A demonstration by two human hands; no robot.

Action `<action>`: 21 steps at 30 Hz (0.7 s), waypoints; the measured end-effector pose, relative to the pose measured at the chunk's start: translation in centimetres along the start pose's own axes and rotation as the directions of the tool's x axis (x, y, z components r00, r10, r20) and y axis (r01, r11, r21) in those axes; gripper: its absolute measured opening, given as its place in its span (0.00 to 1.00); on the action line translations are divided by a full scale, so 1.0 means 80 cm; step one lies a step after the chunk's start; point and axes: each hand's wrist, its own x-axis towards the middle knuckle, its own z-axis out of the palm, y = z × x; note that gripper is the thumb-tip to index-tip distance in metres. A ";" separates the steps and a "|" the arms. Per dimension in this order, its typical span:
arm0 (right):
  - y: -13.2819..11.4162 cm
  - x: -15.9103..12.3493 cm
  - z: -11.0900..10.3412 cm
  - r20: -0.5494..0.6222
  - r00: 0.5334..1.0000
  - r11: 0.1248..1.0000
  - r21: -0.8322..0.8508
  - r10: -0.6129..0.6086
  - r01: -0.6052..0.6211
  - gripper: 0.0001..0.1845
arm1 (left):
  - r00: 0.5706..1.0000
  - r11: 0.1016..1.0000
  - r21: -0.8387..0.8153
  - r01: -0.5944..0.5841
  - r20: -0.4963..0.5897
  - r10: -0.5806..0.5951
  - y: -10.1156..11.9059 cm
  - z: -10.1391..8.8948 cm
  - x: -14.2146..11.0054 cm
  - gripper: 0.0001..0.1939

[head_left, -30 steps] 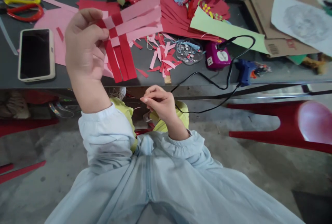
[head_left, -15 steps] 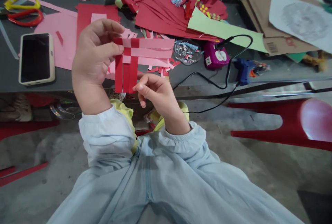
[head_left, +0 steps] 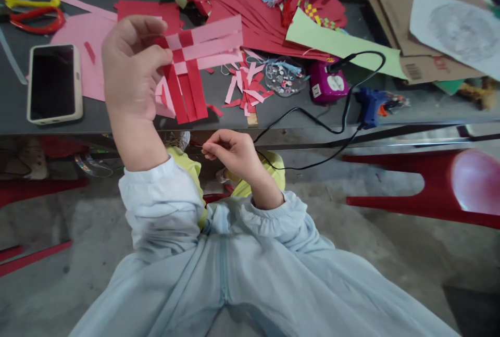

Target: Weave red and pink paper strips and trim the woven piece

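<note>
My left hand [head_left: 130, 66] is raised above the table's near edge, fingers pinched on the corner of a woven paper piece [head_left: 191, 66] made of red strips hanging down and pink strips running right. My right hand [head_left: 230, 152] sits lower, below the table edge, with thumb and fingers pinched together on something thin that I cannot make out. Both arms wear pale blue sleeves.
On the dark table [head_left: 219, 102] lie a phone [head_left: 53, 83], red and yellow scissors [head_left: 33, 9], red paper sheets [head_left: 253, 9], cut strips [head_left: 246, 87], a purple device [head_left: 327, 86] and a blue glue gun [head_left: 369, 105] with a black cord. Cardboard [head_left: 410, 24] lies at right. A red stool [head_left: 437, 186] stands on the floor.
My left hand lifted the woven piece up and tilted it. My right hand let go of the red strips' lower ends and dropped below the table edge, pinched.
</note>
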 end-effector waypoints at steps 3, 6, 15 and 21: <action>0.016 -0.007 -0.005 -0.003 0.999 0.998 -0.028 0.050 -0.050 0.12 | 0.998 0.999 -0.044 -0.020 -0.067 0.017 0.002 0.000 0.004 0.21; 0.034 -0.013 -0.009 -0.032 0.996 0.990 -0.107 0.084 -0.087 0.11 | 0.975 0.996 -0.069 -0.049 -0.219 0.033 0.007 -0.001 0.008 0.21; 0.085 -0.016 -0.015 -0.008 0.983 0.834 -0.528 0.186 -0.162 0.11 | 0.962 0.999 -0.038 -0.010 -0.272 -0.001 0.013 -0.002 0.012 0.21; 0.095 -0.016 -0.019 0.002 0.969 0.749 -0.634 0.248 -0.190 0.09 | 0.970 1.000 -0.015 0.019 -0.241 -0.022 0.011 -0.002 0.011 0.22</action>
